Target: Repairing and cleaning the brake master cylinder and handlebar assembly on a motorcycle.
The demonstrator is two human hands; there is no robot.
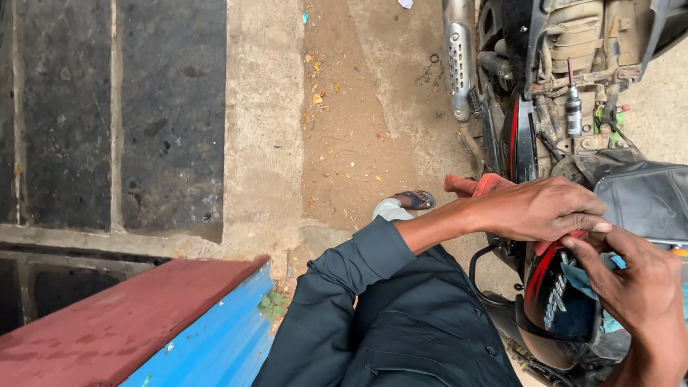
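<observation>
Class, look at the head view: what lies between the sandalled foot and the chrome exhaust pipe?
Only bare ground: from the foot up to the exhaust runs dusty brown dirt with scattered dry leaf bits. The head view shows it.

Count, head view: hands, 2: left hand (545, 209), right hand (641, 287), both on 1 red cloth rag (487, 185). Motorcycles, 1: black-and-red stripped motorcycle (552, 301). Chrome exhaust silencers (459, 61), 1. Black padded seats (641, 197), 1. Dark sandalled feet (414, 199), 1 visible. Red-and-blue painted ledges (143, 322), 1. Small silver cylinder parts w/ red tip (572, 107), 1.
</observation>
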